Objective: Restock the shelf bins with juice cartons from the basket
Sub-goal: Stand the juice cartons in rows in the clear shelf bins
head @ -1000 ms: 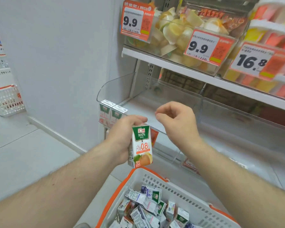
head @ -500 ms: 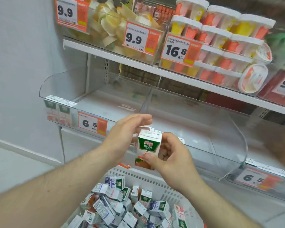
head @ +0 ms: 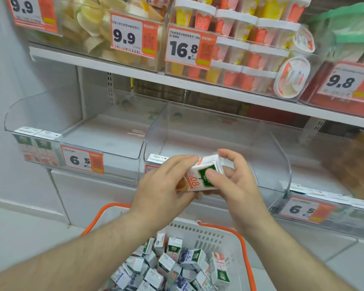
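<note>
Restocking looks barely begun: both hands, left hand (head: 162, 185) and right hand (head: 233, 181), grip one juice carton (head: 200, 177) just before the near-bare clear bin (head: 267, 143) beyond them, while many cartons (head: 177, 267) remain in the basket (head: 210, 236) below the wrists.

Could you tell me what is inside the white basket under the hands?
The basket holds a loose heap of small juice cartons lying at all angles. The forearms cover its near part, and its floor is hidden.

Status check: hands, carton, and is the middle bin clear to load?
Left hand and right hand both gripping one juice carton, tilted sideways. Carton at the middle bin front lip, not yet in. Nothing blocking.
</note>
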